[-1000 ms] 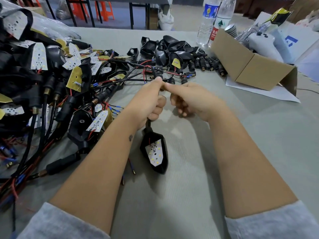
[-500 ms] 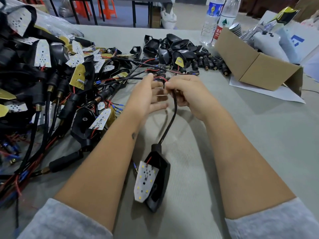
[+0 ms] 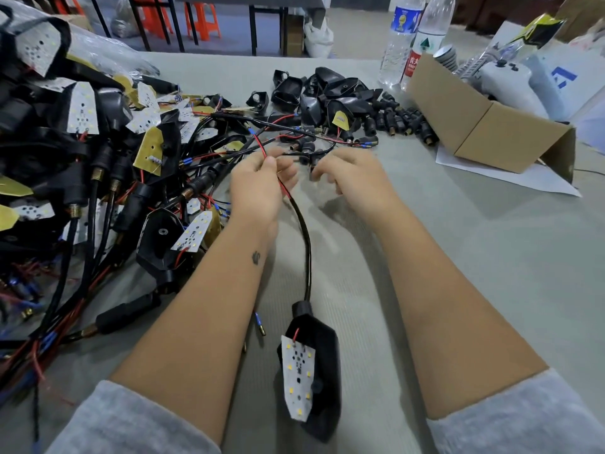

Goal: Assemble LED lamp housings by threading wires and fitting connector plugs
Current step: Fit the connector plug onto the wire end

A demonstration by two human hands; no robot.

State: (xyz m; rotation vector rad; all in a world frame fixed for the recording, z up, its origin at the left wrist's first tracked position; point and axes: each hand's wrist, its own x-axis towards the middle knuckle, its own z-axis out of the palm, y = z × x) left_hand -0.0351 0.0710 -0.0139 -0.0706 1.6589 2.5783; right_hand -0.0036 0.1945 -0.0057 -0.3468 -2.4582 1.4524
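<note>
Black plastic lamp housing (image 3: 319, 371) lies on the grey worktop (image 3: 491, 257) between the forearms, LED board (image 3: 298, 378) tilted up, its cable (image 3: 306, 244) running away to the left hand (image 3: 262, 185), which pinches the red wire (image 3: 262, 149), likely to steady it. Beyond the housing, the right hand (image 3: 347, 172) hovers with fingers curled, empty, probably reaching for a connector plug (image 3: 306, 148).

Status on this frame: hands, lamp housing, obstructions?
Left hand pinching thin red wire. Right hand loosely curled, empty. Black lamp housing lying on table. Nothing blocking.
</note>
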